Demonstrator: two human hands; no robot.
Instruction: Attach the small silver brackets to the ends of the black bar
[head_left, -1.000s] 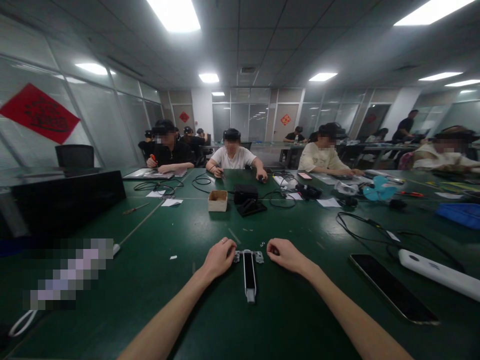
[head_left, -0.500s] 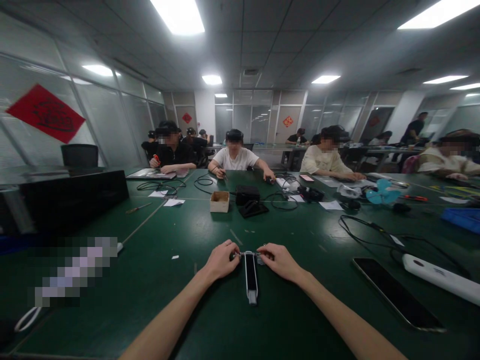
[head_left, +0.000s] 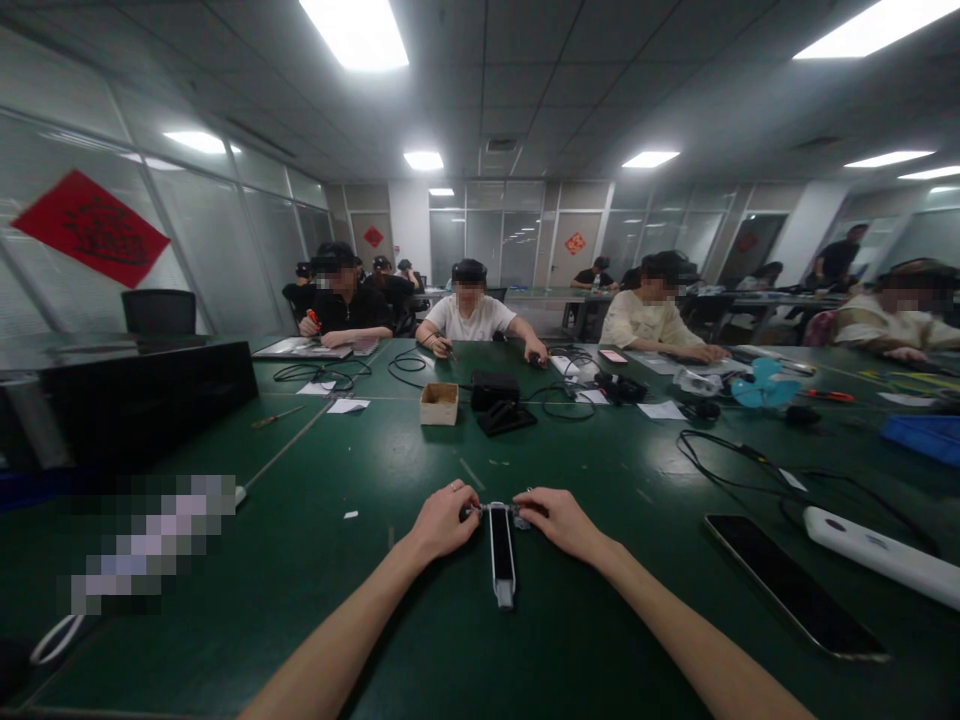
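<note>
A narrow black bar with silver metal ends (head_left: 501, 545) lies on the green table (head_left: 375, 600), pointing away from me. My left hand (head_left: 442, 518) rests curled on the table at the left of the bar's far end, fingertips pinched on its silver bracket. At the right of that same end sits my right hand (head_left: 559, 520), its fingers curled down onto the bracket there. A ring shows on my left hand.
A black phone (head_left: 791, 590) and a white power strip (head_left: 885, 555) with black cables lie at the right. A small cardboard box (head_left: 438, 402) and a black device (head_left: 499, 400) stand further ahead. Several people work along the far side. A black case (head_left: 127, 395) sits left.
My right hand has moved left from beside the bar onto its far end bracket. My left hand stays at the left of that end.
</note>
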